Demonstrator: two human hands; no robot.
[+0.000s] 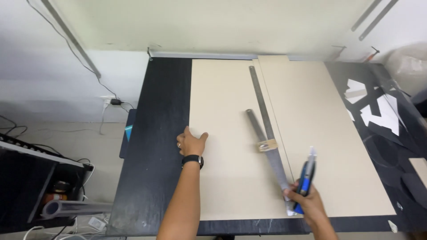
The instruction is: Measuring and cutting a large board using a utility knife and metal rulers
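Right hand (307, 202) at five o'clock, gripping blue utility knife (306, 178) and metal ruler (267, 133) end. Left hand (190, 143) at nine o'clock, open, flat on beige board (227, 102): likely stiff, light; best held at edges. Black desk (162, 111) beneath.

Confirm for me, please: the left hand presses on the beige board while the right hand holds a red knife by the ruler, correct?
Not quite: in the head view the knife in the right hand is blue, not red. The left hand does press the beige board, and the ruler lies beside the knife.
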